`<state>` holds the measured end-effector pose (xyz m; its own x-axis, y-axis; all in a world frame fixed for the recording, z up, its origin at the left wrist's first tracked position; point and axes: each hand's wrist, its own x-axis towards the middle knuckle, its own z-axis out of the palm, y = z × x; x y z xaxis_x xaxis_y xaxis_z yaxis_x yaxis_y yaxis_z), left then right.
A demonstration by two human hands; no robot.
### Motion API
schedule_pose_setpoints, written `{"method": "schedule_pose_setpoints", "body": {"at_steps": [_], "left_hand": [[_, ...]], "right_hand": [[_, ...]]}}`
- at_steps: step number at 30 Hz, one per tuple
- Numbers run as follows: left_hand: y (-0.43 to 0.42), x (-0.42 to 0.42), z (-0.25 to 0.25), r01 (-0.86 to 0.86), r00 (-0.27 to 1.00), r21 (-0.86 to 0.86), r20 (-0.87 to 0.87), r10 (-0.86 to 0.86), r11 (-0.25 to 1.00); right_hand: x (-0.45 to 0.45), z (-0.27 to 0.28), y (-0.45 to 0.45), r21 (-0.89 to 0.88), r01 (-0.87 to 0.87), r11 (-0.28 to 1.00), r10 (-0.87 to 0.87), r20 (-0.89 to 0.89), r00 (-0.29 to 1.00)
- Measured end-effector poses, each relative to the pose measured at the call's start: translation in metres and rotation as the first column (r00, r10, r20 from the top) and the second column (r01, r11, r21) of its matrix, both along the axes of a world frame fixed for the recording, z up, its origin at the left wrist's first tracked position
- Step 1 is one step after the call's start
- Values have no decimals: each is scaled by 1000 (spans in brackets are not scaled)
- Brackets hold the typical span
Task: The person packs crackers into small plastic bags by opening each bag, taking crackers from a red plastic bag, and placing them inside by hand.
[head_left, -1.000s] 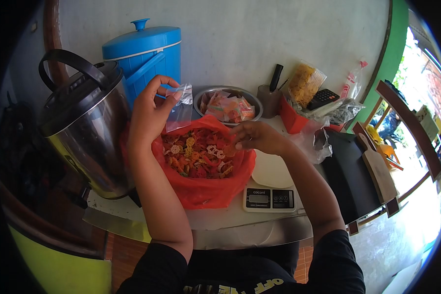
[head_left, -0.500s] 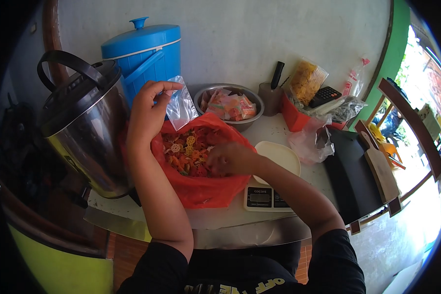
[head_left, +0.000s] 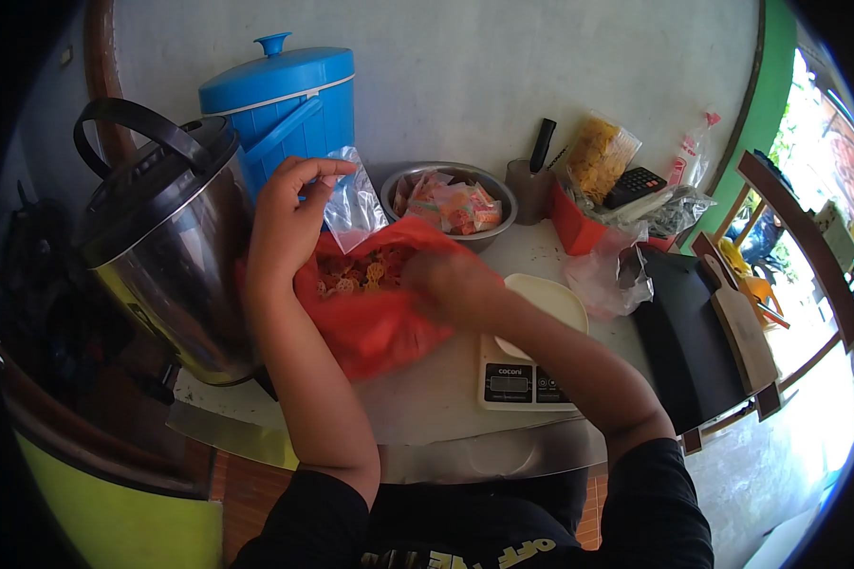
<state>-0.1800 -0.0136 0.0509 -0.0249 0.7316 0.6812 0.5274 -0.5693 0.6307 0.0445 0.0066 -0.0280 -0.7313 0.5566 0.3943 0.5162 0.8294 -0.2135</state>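
I see the left hand [head_left: 294,204] with thumb and forefinger pinched together on the upper edge of a small clear plastic bag [head_left: 356,218], which hangs from them. Below these fingers lies the red plastic bag [head_left: 375,337] with wheel-shaped snacks [head_left: 361,273] inside. The right hand [head_left: 451,289] is blurred at its right side; how open those fingers are, or what they hold, I cannot tell. To their right, nearer the person, stands the digital kitchen scale [head_left: 522,394].

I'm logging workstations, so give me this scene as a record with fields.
Left hand: holding a clear plastic bag
Right hand: blurred, at the red bag; grip unclear
Red bag: holds wheel-shaped pieces
Scale: beside the red bag, display unreadable
Metal bowl: behind the red bag, holding packets
Left side: steel container, blue lidded bucket
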Motion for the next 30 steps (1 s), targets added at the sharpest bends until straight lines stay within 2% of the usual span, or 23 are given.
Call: {"method": "schedule_pose_setpoints", "body": {"at_steps": [1,4,7,10,12,14,16,19,21,22,25,28,30], "left_hand": [[-1,0,1,-13,1000,5,-1,13,1000],[-2,-1,0,0,1000,21,13,0,1000],[-3,-2,2,-6,1000,0,20,6,1000],[-3,-3,1,-23,1000,3,17,23,1000],[-3,-4,-1,-26,1000,5,14,26,1000],[-2,-3,0,-19,1000,-3,11,19,1000],[-4,-2,2,-11,1000,-21,17,12,1000],[-1,-2,0,7,1000,2,8,-7,1000],[0,-3,-1,12,1000,19,-1,-12,1000],[0,-2,-1,10,1000,19,-5,-10,1000],[0,-3,-2,-2,1000,4,-15,2,1000],[-3,-6,-1,-6,1000,-11,-8,5,1000],[-3,-7,-1,-6,1000,-11,-2,6,1000]], "right_hand": [[0,9,5,79,55,995,-41,-160,986],[0,13,-2,40,-23,999,27,-101,995],[7,-15,-18,-265,-322,909,343,36,939],[10,-38,-24,-532,-221,818,412,272,870],[16,-53,-31,-435,-237,869,362,229,904],[19,-50,-31,-519,-139,844,270,186,945],[13,-5,-33,-751,55,658,128,184,975],[10,-11,-8,-491,-46,870,64,20,998],[-2,-24,10,-168,-113,979,90,-138,986],[-10,-31,17,5,-123,992,121,-213,970],[-31,-44,27,287,-135,948,186,-157,970],[-36,-49,32,337,-35,941,18,54,998],[-37,-50,44,271,83,959,-107,76,991]]}}
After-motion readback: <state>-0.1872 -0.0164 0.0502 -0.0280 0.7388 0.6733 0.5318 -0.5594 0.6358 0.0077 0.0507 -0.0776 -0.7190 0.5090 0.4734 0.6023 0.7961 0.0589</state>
